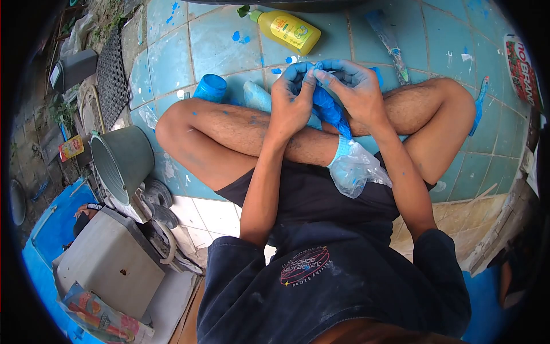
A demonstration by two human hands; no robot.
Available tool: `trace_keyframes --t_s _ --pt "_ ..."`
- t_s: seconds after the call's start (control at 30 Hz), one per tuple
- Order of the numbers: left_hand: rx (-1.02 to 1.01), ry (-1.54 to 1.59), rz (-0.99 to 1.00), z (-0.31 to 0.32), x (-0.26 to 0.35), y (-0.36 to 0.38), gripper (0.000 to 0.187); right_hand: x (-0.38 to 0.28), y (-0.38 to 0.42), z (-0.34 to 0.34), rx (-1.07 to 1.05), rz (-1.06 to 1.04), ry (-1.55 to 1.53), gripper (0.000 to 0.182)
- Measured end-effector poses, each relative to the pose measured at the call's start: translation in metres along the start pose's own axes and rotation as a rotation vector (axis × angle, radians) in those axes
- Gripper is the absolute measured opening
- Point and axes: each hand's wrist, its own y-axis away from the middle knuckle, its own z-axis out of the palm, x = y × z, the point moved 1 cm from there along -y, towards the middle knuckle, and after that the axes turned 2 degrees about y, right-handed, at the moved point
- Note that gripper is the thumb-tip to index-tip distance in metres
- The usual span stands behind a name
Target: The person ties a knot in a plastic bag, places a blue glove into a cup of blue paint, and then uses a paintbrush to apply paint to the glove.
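Both of my hands meet above my crossed legs, their fingers stained blue. My left hand [293, 98] pinches the top of a twisted blue cloth or plastic piece [330, 110], and my right hand [356, 92] pinches it from the other side, fingertips touching. The blue piece hangs down between my wrists. Below it, a clear plastic bag [358, 167] with a light blue edge lies on my lap. A blue-stained cup [211, 88] stands beyond my knee, with a pale bundle [256, 96] beside it.
A yellow bottle [288, 32] lies on the blue tiles. Right of it is a paint-stained brush or scraper [391, 47]. A blue-stained stick [480, 107] and a printed container [521, 71] are farther right. A grey bucket [122, 162] lies tilted at the left.
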Motion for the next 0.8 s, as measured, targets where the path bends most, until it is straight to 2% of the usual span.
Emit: trace_keyframes --t_s 0.13,0.2,0.37,0.43,0.5,0.73,0.8 --pt "-0.009 -0.01 0.01 0.001 -0.004 -0.001 0.019 -0.003 0.0 0.0 0.018 0.042 0.019 0.023" --pt "-0.019 -0.031 0.115 0.002 -0.007 -0.001 0.019 0.001 0.0 0.002 0.019 0.023 0.045 0.023" --pt "-0.061 -0.012 0.067 0.0 -0.003 0.001 0.019 0.0 0.0 0.002 0.006 -0.003 0.085 0.022" --pt "-0.085 0.024 0.047 0.0 -0.001 0.001 0.019 -0.001 0.0 0.0 -0.032 0.031 -0.037 0.023" --pt "-0.102 0.186 0.011 0.0 0.0 0.001 0.02 -0.005 0.0 -0.002 -0.054 0.053 -0.082 0.022" --pt "-0.139 0.282 -0.02 -0.003 0.002 0.001 0.023 -0.007 0.002 -0.004 -0.125 0.185 -0.405 0.019" --pt "-0.135 0.315 -0.022 -0.003 0.002 0.001 0.024 -0.007 0.002 -0.004 -0.121 0.179 -0.376 0.019"
